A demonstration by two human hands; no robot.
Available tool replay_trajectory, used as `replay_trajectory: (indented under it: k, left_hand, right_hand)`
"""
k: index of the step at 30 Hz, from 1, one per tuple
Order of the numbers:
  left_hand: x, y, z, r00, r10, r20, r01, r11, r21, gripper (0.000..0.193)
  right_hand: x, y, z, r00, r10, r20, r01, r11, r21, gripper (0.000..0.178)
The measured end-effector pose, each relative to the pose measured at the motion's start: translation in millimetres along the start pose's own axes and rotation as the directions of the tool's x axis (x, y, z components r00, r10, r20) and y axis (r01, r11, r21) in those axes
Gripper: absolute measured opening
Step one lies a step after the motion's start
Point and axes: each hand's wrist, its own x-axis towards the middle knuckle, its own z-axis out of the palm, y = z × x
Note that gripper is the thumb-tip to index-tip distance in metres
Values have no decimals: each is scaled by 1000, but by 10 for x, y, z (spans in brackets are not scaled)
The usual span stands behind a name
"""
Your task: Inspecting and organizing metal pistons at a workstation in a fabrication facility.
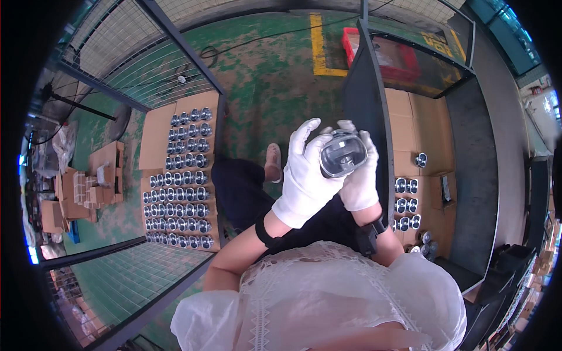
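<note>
Both my hands wear white gloves and hold up one shiny, rounded metal part (343,155), which looks like an engine piston with a dark hollow face. My left hand (307,181) is closed on its left side, thumb and fingers around the rim. From the right and behind, my right hand (362,184) grips the same part; some of its fingers are hidden behind it. Similar metal parts (188,193) stand in several rows on cardboard at my left. A smaller group of them (407,205) stands on cardboard inside the dark bin at my right.
A wire-mesh frame (132,205) borders the left cardboard, and a dark metal panel (367,99) rises close by my right hand. Farther off are a red crate (383,55), a cable (252,42) on the green floor and stacked cardboard boxes (91,187).
</note>
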Motion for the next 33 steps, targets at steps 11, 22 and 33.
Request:
replay_trajectory:
  k: [11,22,33]
  left_hand:
    - [16,17,72,994,90,60,-86,994,-64,60]
    - [155,680,693,862,234,450,-165,968,-186,70]
    - [125,-341,285,771,-492,405,498,862,99,54]
  right_hand:
    - [-94,-330,-76,973,-130,190,211,835,-509,55]
    - [-1166,-1747,-1033,888,-460,-8,160,326,-932,34]
    - [-2810,-1795,-5019,-107,-723,-683,-699,543,-465,31]
